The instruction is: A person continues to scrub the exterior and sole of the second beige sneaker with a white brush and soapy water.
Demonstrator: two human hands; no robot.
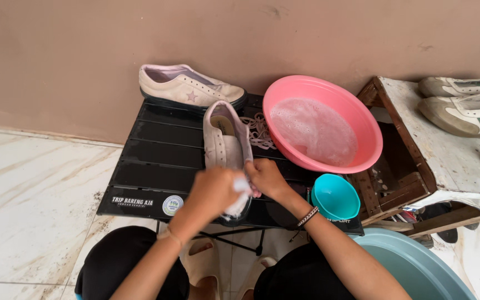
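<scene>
A pale pink-beige sneaker (223, 136) lies on a small black folding table (156, 161), toe toward me. My left hand (213, 191) presses a white cloth (240, 194) against the sneaker's toe. My right hand (266, 176) grips the same toe from the right side, a beaded bracelet on its wrist. The second sneaker of the pair (187, 86) rests on its sole at the table's far edge by the wall. Loose pink laces (259, 132) lie beside the held sneaker.
A pink basin (362, 119) of soapy water sits at the table's right. A small teal bowl (335, 197) stands near my right forearm. A wooden crate (434, 155) holds white sneakers with green stripes (468, 114). A grey-blue tub (412, 266) sits lower right.
</scene>
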